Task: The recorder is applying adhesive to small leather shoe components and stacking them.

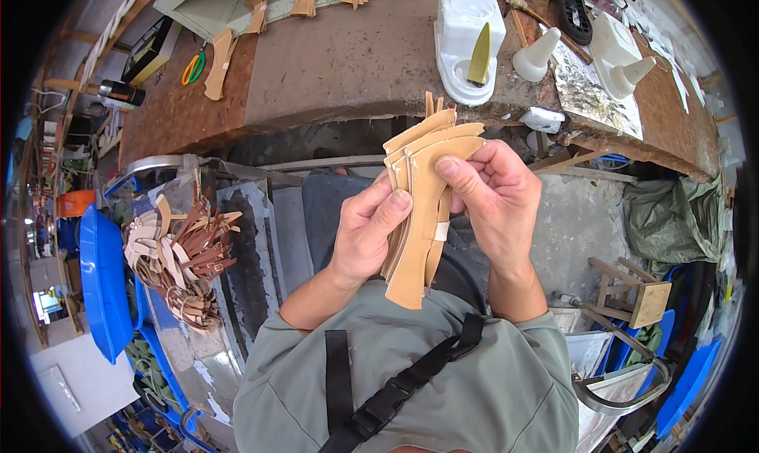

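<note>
Between my two hands is a stack of tan leather pieces [427,216], long and curved, fanned a little at the top. A white band shows partway down its right side. My left hand [370,228] grips the left edge, its thumb lying on the front. On the upper right, my right hand [494,188] pinches the stack with the thumb on the front piece; the fingertips behind are hidden. The stack is held in front of my body, just short of the workbench [332,66].
On the bench are scissors [193,67], a banded tan bundle [220,64], a white container [468,42] with a yellow-green blade-shaped piece [480,55], and a white nozzle bottle [537,55]. Brown and pale leather straps [186,255] lie at left. A wooden stool [632,295] stands at right.
</note>
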Action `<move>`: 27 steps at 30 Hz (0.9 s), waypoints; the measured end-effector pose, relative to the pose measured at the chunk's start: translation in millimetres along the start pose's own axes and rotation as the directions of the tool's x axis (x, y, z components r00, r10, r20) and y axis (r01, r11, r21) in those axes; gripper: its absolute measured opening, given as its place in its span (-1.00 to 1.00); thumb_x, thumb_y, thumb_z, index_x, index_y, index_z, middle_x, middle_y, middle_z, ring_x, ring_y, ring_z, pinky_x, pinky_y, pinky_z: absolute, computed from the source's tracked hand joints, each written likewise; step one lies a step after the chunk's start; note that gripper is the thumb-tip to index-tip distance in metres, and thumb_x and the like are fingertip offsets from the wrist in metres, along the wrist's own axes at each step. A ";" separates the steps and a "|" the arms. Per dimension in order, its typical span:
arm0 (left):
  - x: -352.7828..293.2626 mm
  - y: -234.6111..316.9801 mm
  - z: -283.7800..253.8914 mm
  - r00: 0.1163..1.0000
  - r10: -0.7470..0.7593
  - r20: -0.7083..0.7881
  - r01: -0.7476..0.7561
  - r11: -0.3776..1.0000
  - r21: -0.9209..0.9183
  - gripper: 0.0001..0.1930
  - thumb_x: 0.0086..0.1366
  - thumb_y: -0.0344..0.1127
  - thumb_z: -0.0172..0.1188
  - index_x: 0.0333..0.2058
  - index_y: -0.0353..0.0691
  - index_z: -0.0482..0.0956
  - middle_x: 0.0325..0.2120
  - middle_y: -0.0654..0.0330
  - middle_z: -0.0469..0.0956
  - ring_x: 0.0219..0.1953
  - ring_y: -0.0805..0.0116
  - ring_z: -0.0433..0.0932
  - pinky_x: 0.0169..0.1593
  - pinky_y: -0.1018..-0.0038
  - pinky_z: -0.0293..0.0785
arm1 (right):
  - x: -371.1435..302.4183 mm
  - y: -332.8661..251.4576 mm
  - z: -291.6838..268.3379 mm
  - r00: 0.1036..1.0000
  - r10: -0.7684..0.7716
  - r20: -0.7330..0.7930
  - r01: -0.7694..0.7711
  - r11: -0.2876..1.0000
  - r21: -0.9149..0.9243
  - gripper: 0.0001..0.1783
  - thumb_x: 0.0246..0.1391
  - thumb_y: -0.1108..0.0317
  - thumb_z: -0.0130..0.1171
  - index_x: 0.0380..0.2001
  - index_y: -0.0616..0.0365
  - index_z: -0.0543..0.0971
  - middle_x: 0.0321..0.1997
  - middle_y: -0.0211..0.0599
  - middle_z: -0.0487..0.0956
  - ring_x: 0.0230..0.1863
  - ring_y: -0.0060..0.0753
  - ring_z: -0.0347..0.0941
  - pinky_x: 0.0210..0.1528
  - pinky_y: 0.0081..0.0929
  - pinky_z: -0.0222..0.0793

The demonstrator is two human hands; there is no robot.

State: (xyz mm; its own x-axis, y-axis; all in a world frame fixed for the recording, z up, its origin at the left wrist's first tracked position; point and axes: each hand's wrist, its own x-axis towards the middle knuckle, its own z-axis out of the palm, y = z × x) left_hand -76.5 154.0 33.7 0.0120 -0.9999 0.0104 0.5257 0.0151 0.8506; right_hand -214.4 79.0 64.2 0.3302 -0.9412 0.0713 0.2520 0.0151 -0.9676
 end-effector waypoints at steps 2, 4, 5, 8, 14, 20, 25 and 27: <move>0.0 -2.1 -1.1 1.000 0.006 0.000 -0.006 0.999 -0.039 -0.60 0.36 -0.32 -0.13 0.08 -0.47 0.23 -0.03 0.13 0.36 -0.05 0.42 0.40 0.02 0.51 0.34 | -1.6 -2.7 2.9 1.000 0.015 0.013 -0.016 0.999 0.047 -0.86 0.02 0.44 0.20 -0.42 0.29 0.48 -0.53 -0.41 0.54 -0.58 -0.83 0.36 -0.61 -0.84 0.26; 0.7 -1.9 0.8 1.000 0.000 -0.016 -0.002 0.996 -0.088 -0.61 0.36 -0.32 -0.13 0.07 -0.48 0.24 -0.02 0.13 0.34 -0.04 0.42 0.39 0.02 0.51 0.34 | -2.6 -2.5 1.8 0.999 0.026 0.023 -0.028 0.995 0.097 -0.86 0.03 0.44 0.19 -0.41 0.29 0.47 -0.52 -0.40 0.54 -0.57 -0.82 0.37 -0.61 -0.84 0.27; 0.3 -1.6 2.3 0.999 -0.004 -0.036 -0.001 0.992 -0.130 -0.61 0.36 -0.32 -0.12 0.06 -0.48 0.26 -0.02 0.14 0.32 -0.03 0.43 0.38 0.01 0.51 0.34 | -3.9 -0.7 -1.7 0.998 0.026 0.061 -0.028 0.999 0.041 -0.87 0.04 0.45 0.18 -0.40 0.30 0.47 -0.52 -0.38 0.54 -0.55 -0.80 0.39 -0.60 -0.83 0.30; 1.1 -3.3 4.5 0.998 0.011 -0.057 -0.020 0.985 -0.173 -0.62 0.36 -0.32 -0.12 0.06 -0.48 0.26 0.01 0.16 0.27 -0.01 0.43 0.36 0.01 0.51 0.34 | -8.6 -3.0 -1.5 0.995 0.029 0.099 -0.029 1.000 0.001 -0.87 0.05 0.45 0.16 -0.40 0.31 0.46 -0.50 -0.35 0.55 -0.52 -0.78 0.43 -0.58 -0.81 0.34; 0.6 -1.2 4.9 1.000 0.015 -0.008 -0.016 0.989 -0.150 -0.63 0.36 -0.33 -0.13 0.03 -0.49 0.30 0.03 0.17 0.22 0.00 0.43 0.34 0.02 0.51 0.33 | -10.7 -5.5 -4.3 0.991 0.045 0.124 -0.046 0.999 0.005 -0.86 0.06 0.46 0.15 -0.38 0.32 0.46 -0.47 -0.33 0.56 -0.50 -0.76 0.45 -0.54 -0.79 0.36; -0.1 -4.2 3.0 1.000 -0.005 0.007 0.006 0.991 -0.136 -0.62 0.36 -0.30 -0.11 0.03 -0.49 0.31 0.05 0.16 0.19 0.01 0.42 0.31 -0.01 0.50 0.33 | -13.2 -7.4 -5.5 0.983 0.111 0.150 -0.125 0.988 0.087 -0.86 0.07 0.46 0.14 -0.33 0.32 0.46 -0.45 -0.34 0.56 -0.49 -0.76 0.44 -0.53 -0.80 0.35; -0.9 -8.5 -3.7 1.000 -0.007 0.022 0.008 0.997 -0.083 -0.56 0.37 -0.19 -0.17 0.05 -0.47 0.27 -0.01 0.10 0.30 -0.05 0.38 0.40 -0.03 0.47 0.36 | -11.6 -1.1 -8.6 0.973 0.152 0.174 -0.164 0.985 0.054 -0.86 0.08 0.45 0.14 -0.32 0.31 0.47 -0.50 -0.42 0.53 -0.53 -0.81 0.38 -0.55 -0.82 0.29; -0.1 -10.1 -3.9 1.000 0.002 0.005 -0.002 0.996 -0.085 -0.52 0.37 -0.13 -0.21 0.09 -0.44 0.22 -0.07 0.03 0.41 -0.11 0.33 0.47 -0.05 0.44 0.41 | -13.0 1.4 -7.6 0.980 0.122 0.159 -0.126 0.992 0.015 -0.88 0.08 0.46 0.14 -0.34 0.30 0.48 -0.53 -0.47 0.51 -0.55 -0.85 0.34 -0.58 -0.82 0.25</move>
State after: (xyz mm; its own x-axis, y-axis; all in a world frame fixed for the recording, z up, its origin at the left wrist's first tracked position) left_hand -78.5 154.0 23.1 0.0091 -0.9999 0.0145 0.5961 0.0171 0.8028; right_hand -225.3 88.7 60.0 0.4985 -0.8668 -0.0094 0.2222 0.1383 -0.9651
